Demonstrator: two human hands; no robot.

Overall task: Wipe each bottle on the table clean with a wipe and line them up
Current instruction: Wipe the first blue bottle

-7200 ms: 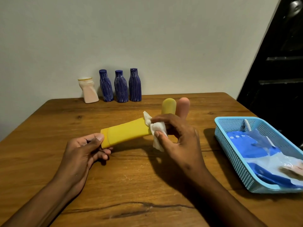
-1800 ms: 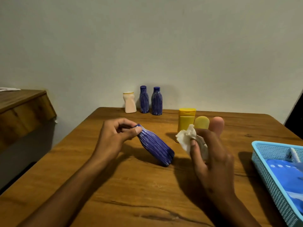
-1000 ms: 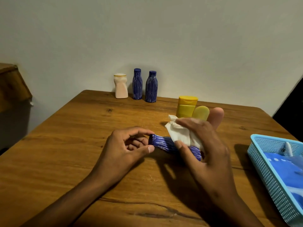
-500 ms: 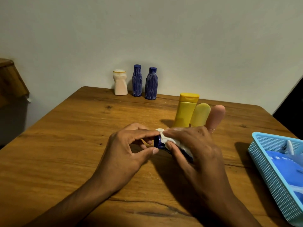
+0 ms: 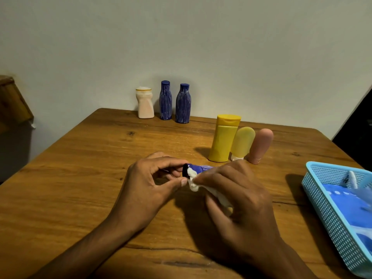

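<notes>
Wiping a blue bottle over the desk, with three already lined up and three waiting at the back.

The wooden desk (image 5: 84,178) carries it all; a light-blue basket (image 5: 322,210) sits at its right edge with blue packets inside; by the wall stand a pale bottle (image 5: 145,103) and two ribbed blue bottles (image 5: 165,100), apparently not yet wiped; nearer, a yellow bottle (image 5: 223,139), a pale-yellow tube (image 5: 242,142) and a pink tube (image 5: 260,146) stand side by side as the row; the left hand (image 5: 149,188) pinches the cap end of the held blue bottle (image 5: 201,168), which lies level just above the desk; the right hand (image 5: 237,200) curls round its body, pressing the white wipe (image 5: 193,181) near the neck; I judge the wiping to be midway; next it wants standing upright at the yellow bottle's free side.
</notes>
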